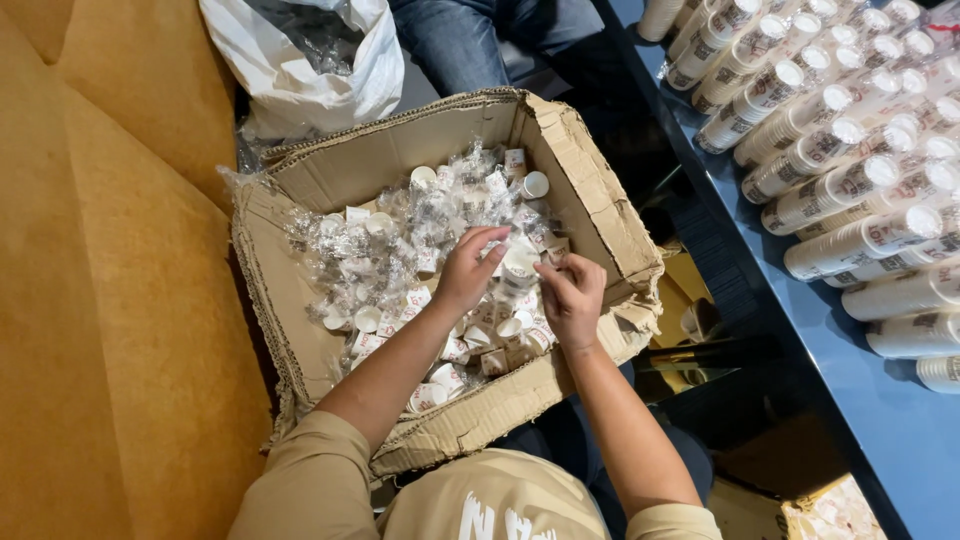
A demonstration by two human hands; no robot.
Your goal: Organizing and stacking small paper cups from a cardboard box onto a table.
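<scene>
On the left lies a broad orange seat (110,300), and behind it a white plastic bag (310,60) slumps open against the torn cardboard box (590,190). The box is heaped with small white cups (380,270) in crinkled clear wrappers. Its walls are ripped and bowed outward, so a heavy push on the heap could, I judge, split a side and spill cups to the floor.

The left hand (467,272) reaches into the middle of the heap, its grip closed on one wrapped cup (520,258) just above the pile. The right hand (572,298), just beside it, pinches at the same cup's wrapper. The film looks slick and thin. A sharp tug could tear it unevenly or flick the cup back into the pile, where it would be hard to tell from the others.

To the right, stacked cup sleeves (830,150) lie in rows on the blue desk (890,430). They rest on their sides near the edge, so a knock could set them rolling.
</scene>
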